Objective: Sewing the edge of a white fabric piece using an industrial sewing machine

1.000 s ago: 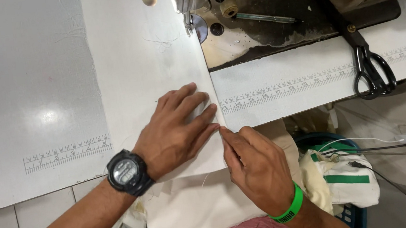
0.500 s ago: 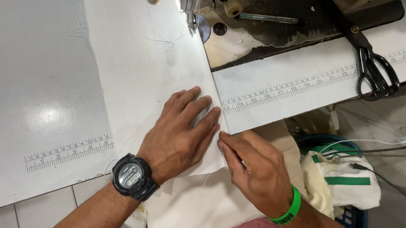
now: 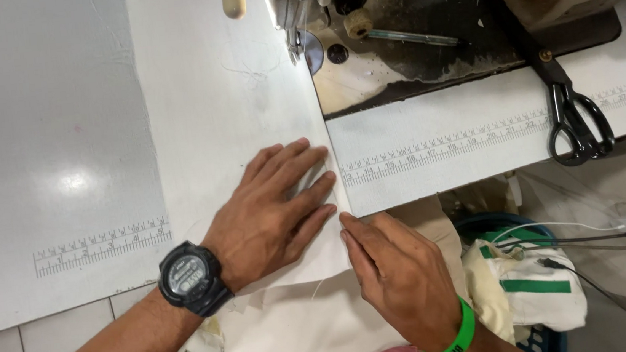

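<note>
Two hands: L hand [image 3: 270,211] flat on cloth [image 3: 230,107].

free: bare table [image 3: 41,133] left of cloth [image 3: 222,108] | blocked: sewing machine [image 3: 405,22], scissors [image 3: 571,117] right

A pale grey bench [image 3: 42,148] is carrying a long strip of cream cloth [image 3: 222,108] that is hanging over its near edge. Printed ruler strips [image 3: 102,246] are running along the front. Black scissors [image 3: 571,117] are lying at the right, partly on the dark, grimy sewing machine bed [image 3: 453,40], where a pen [image 3: 411,38] is resting.
</note>
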